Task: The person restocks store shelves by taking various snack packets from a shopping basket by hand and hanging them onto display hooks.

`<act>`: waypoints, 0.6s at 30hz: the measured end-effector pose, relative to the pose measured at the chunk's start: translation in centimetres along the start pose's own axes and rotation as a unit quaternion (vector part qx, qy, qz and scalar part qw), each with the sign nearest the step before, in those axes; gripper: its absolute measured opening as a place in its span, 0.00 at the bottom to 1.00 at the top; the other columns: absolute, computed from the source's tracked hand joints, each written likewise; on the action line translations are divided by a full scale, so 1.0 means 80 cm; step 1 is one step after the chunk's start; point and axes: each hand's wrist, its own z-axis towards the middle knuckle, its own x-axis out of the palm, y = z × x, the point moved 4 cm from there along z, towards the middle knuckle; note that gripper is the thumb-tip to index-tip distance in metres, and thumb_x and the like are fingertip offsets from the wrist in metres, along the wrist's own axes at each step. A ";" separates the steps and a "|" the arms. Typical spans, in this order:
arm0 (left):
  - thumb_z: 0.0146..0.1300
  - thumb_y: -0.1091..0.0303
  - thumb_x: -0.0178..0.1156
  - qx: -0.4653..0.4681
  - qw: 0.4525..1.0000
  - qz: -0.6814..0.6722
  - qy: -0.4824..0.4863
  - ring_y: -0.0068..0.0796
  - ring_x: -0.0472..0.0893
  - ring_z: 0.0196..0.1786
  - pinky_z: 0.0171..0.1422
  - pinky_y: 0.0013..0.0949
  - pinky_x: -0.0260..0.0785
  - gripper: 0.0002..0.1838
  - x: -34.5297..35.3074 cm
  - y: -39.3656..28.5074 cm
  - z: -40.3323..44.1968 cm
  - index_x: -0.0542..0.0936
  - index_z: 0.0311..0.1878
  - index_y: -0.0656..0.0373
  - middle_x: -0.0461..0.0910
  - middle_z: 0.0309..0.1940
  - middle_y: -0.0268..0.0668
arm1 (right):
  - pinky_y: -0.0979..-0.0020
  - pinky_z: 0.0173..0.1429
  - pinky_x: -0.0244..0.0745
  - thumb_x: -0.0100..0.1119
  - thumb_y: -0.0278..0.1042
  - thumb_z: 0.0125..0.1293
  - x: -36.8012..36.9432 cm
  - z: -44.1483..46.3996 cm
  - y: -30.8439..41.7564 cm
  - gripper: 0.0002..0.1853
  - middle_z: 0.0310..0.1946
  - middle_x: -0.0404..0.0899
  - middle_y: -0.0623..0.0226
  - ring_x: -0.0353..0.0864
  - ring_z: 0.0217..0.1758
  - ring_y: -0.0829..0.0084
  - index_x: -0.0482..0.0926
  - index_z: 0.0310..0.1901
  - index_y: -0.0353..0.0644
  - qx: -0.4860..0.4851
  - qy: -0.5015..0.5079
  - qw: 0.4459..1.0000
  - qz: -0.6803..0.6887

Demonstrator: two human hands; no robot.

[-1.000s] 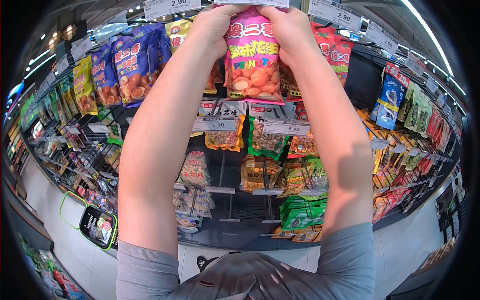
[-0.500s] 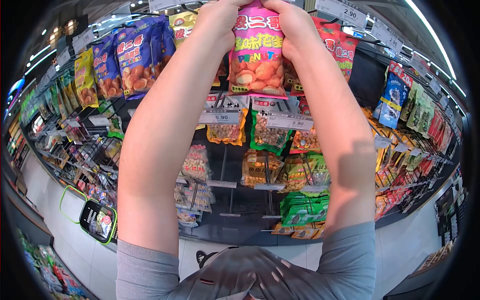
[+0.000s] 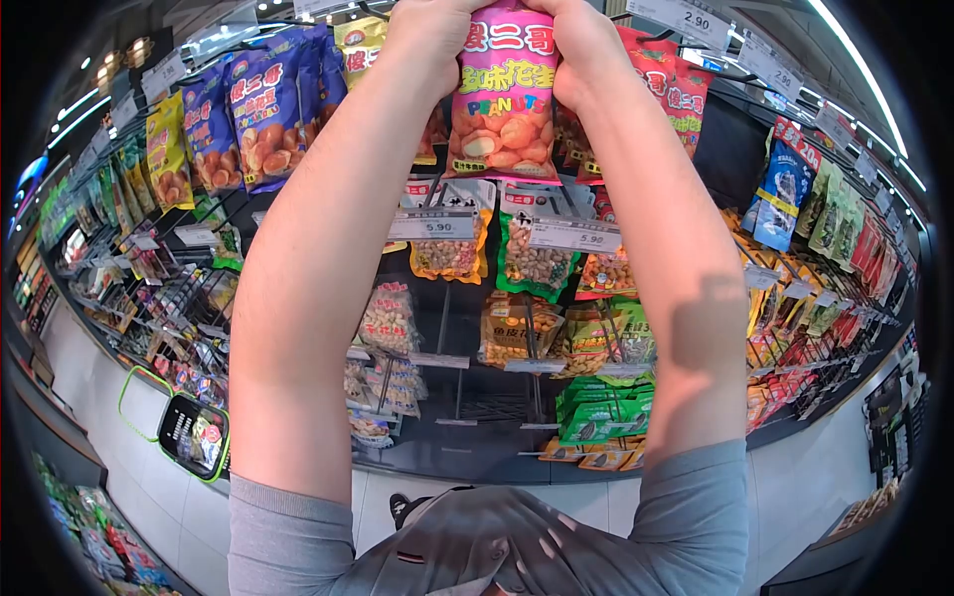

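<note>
A pink bag of peanuts [image 3: 502, 129] hangs upright at the top middle of the view, in front of the snack rack. My left hand [image 3: 429, 38] grips its upper left side, while my right hand [image 3: 584, 48] grips the upper right. The fingertips are partly hidden at the bag's top edge. Purple snack bags [image 3: 263, 114] hang to the left of my left hand. Red bags [image 3: 686, 89] are just beyond my right hand, and a yellow bag [image 3: 358, 50] shows behind my left wrist.
Lower hooks carry a green-edged nut bag [image 3: 537, 243] and green packets [image 3: 606, 412], with price tags [image 3: 432, 226] in front. A black shopping basket [image 3: 195, 437] with a green handle stands on the floor at left. Blue packets [image 3: 780, 189] hang at right.
The pink bag has shifted slightly up and left and tilted a little, both hands moving with it. My grip on it stays the same.
</note>
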 end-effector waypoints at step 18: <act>0.57 0.73 0.65 0.068 0.964 0.242 -0.082 0.36 0.82 0.40 0.43 0.34 0.74 0.16 -0.007 0.008 0.004 0.76 0.47 0.66 0.82 0.39 0.45 | 0.68 0.42 0.73 0.63 0.32 0.60 -0.029 0.007 0.003 0.14 0.38 0.83 0.58 0.80 0.38 0.69 0.81 0.45 0.33 -0.197 -0.072 0.923 -0.323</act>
